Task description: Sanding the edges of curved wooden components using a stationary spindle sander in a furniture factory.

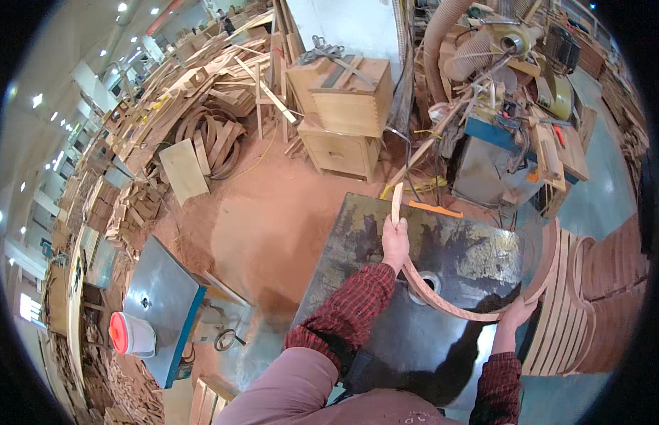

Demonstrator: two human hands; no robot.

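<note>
1. One pale, curved wooden strip (453,309), bent into a broad U, is over the dark, worn metal tabletop (478,248); whether it touches the surface cannot be told.
2. The bare left hand (395,244) is closed around the strip near its left end.
3. The bare right hand (515,314) grips its lower right curve.
4. Reddish-brown, wavy-edged wooden pieces (559,312) stand just beyond the tabletop's right side.
</note>
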